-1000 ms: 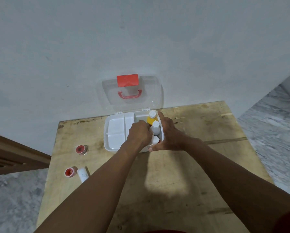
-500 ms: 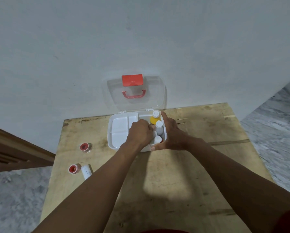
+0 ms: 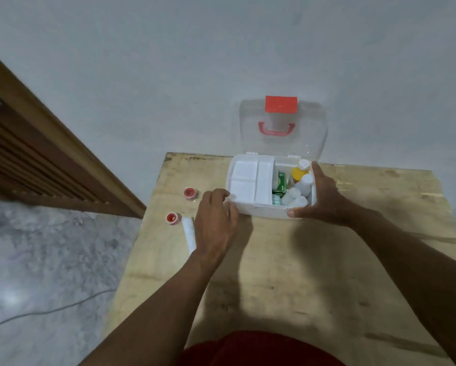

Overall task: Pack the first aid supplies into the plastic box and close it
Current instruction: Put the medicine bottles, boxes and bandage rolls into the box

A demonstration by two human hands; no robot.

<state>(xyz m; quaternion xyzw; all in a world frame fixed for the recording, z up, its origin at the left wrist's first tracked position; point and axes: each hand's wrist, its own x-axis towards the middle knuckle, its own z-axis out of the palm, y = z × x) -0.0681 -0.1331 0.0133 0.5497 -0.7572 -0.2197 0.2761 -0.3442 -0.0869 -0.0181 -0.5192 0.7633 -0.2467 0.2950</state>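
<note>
The white plastic box (image 3: pixel 263 211) stands open at the back of the wooden table (image 3: pixel 287 273), its clear lid (image 3: pixel 311 128) with a red handle leaning on the wall. Its right part holds a yellow bottle (image 3: pixel 299 173), white bottles (image 3: pixel 294 196) and a green packet (image 3: pixel 280 184); a white tray insert (image 3: pixel 248 182) fills the left part. My right hand (image 3: pixel 324 199) grips the box's right end. My left hand (image 3: pixel 216 220) hovers empty by the box's front left corner. Two red tape rolls (image 3: pixel 189 193) (image 3: pixel 172 218) and a white roll (image 3: pixel 188 232) lie to its left.
The table's left edge runs just past the tape rolls, with marble floor (image 3: pixel 50 247) and a cable below. A wooden slatted frame (image 3: pixel 36 159) stands at the far left. The wall rises right behind the box.
My left hand has come out of the box and moved left and down to the box's front left corner. The view has swung left. My right hand stays on the box.
</note>
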